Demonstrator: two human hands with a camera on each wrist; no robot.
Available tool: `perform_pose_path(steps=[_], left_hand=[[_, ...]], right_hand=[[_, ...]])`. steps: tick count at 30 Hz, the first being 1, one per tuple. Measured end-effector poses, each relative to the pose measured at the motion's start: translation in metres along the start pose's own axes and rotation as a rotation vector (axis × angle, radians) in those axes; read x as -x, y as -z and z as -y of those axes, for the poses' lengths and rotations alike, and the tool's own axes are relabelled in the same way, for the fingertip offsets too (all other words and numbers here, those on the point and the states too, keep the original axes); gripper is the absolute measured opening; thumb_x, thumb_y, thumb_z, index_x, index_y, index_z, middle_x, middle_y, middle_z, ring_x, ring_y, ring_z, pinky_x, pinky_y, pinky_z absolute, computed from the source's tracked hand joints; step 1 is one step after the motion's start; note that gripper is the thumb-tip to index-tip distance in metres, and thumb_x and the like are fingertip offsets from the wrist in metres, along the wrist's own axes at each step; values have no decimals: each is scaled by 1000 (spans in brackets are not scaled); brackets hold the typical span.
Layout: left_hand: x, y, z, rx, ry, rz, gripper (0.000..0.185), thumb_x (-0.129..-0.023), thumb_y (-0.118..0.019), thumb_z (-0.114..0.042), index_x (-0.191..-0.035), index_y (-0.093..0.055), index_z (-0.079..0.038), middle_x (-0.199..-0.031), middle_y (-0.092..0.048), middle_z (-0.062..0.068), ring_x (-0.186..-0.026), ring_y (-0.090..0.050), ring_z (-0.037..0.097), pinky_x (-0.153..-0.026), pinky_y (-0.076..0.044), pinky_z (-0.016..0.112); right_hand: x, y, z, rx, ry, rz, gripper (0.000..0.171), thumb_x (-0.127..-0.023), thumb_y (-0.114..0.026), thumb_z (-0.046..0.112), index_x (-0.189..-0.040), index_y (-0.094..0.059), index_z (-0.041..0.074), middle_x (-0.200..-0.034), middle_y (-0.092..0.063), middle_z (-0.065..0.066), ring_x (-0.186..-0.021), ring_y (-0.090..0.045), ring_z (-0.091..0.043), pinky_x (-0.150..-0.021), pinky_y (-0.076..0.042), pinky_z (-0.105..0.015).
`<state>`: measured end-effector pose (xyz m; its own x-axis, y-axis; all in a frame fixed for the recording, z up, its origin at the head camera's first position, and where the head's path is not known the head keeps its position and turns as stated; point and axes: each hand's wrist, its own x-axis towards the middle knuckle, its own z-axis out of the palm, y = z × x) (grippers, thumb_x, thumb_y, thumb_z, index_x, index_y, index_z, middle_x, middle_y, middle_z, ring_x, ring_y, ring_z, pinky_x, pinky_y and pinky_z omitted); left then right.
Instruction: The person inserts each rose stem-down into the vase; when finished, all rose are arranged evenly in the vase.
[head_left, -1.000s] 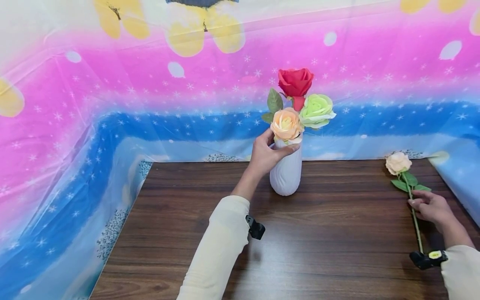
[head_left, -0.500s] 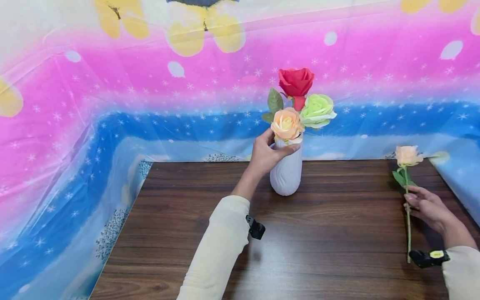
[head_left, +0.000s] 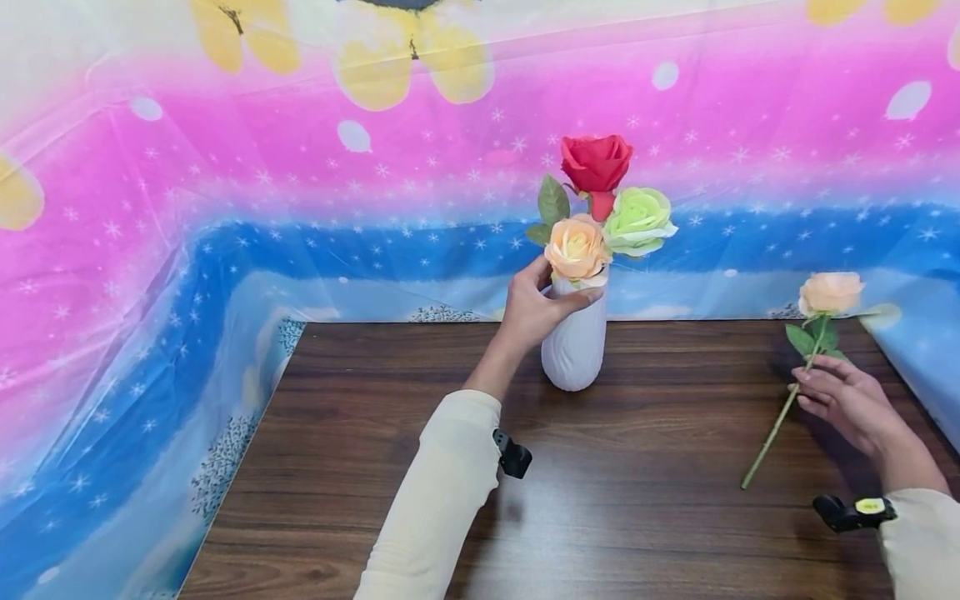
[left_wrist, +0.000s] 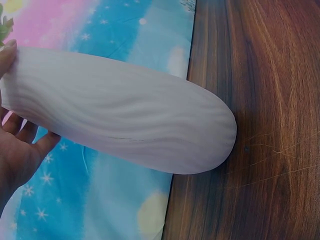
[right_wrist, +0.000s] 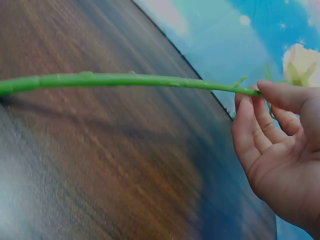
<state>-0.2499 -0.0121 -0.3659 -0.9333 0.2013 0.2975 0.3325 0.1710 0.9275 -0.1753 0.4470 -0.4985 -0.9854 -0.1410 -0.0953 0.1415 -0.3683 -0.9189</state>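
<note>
Head view shows our left hand (head_left: 534,310) wrapped around the neck of the white vase (head_left: 574,342), fingers and thumb curled about it just under the blooms. This vase stands upright on the dark wooden surface (head_left: 645,492), near its back edge. Three roses sit in it already: a red rose (head_left: 596,162) highest, a green rose (head_left: 639,219) to its right, and an orange rose (head_left: 576,247) in front, close above our thumb.

Our right hand (head_left: 846,402) pinches the stem of a peach rose (head_left: 829,292) just below its leaves. That stem slants down to the left, its lower end close over the surface; we cannot tell if it touches. Bloom and stem are well apart from the vase, over at the right side of the surface.

From the right wrist view, we see the thumb laid on top of the green stem (right_wrist: 125,80) with fingers curled beneath it.

We judge the arranging mostly done: three flowers are placed, and the fourth, in our grip, is not yet in the vase. Behind everything hangs a pink and blue starry backdrop (head_left: 300,192).
</note>
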Motion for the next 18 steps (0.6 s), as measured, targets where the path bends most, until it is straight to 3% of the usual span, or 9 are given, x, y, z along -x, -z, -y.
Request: perform_pose_path(steps=[6, 18], left_hand=[[-1, -1, 1, 2, 2, 0, 66, -83, -85, -24, -142, -56, -17, -141, -64, 4, -132, -61, 21, -110, -52, 41], [-1, -1, 2, -3, -4, -3, 66, -83, -86, -25, -142, -56, -17, -140, -64, 4, -132, -62, 20, -110, -52, 40]], right_hand=[[-1, -13, 8, -111, 36, -18, 25, -104, -45, -5, -110, -59, 15, -100, -77, -1, -90, -76, -15, -78, -64, -30], [-6, -40, 22, -73, 123, -48, 27, -103, -49, -5, -110, -68, 14, -99, -77, 0, -87, -75, -12, -76, -63, -26]])
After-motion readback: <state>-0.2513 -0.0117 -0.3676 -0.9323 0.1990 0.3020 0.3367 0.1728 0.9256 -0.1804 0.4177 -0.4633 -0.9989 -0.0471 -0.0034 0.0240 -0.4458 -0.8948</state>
